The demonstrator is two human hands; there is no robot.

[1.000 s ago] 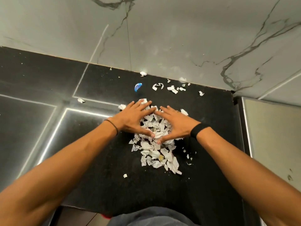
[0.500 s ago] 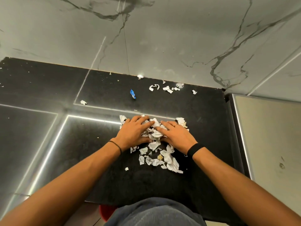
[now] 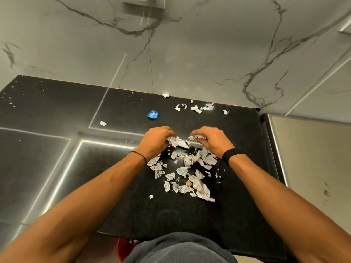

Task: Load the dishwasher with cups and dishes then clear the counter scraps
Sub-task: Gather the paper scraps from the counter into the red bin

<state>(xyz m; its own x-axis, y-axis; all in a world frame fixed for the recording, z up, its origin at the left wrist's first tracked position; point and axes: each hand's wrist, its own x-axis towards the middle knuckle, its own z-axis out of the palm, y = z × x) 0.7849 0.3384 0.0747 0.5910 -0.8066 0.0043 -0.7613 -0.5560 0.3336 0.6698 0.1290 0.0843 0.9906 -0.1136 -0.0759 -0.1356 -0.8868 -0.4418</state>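
Note:
A heap of torn white paper scraps (image 3: 190,171) lies in the middle of the black counter (image 3: 57,111). My left hand (image 3: 156,140) curls its fingers around a bunch of scraps at the heap's far left. My right hand (image 3: 210,139) grips another bunch of scraps at the far right. The two hands are a little apart above the heap. More white scraps (image 3: 196,108) lie by the wall. A blue wrapper (image 3: 152,114) sits beyond my left hand, and a single scrap (image 3: 103,123) lies farther left.
A marbled grey wall (image 3: 171,54) backs the counter. A steel appliance surface (image 3: 313,158) adjoins the counter on the right. A red bin (image 3: 123,247) shows below the counter's front edge beside my grey clothing.
Both hands went from lying flat on the heap to curling their fingers around scraps, and they have drawn apart. The heap is more spread out toward me.

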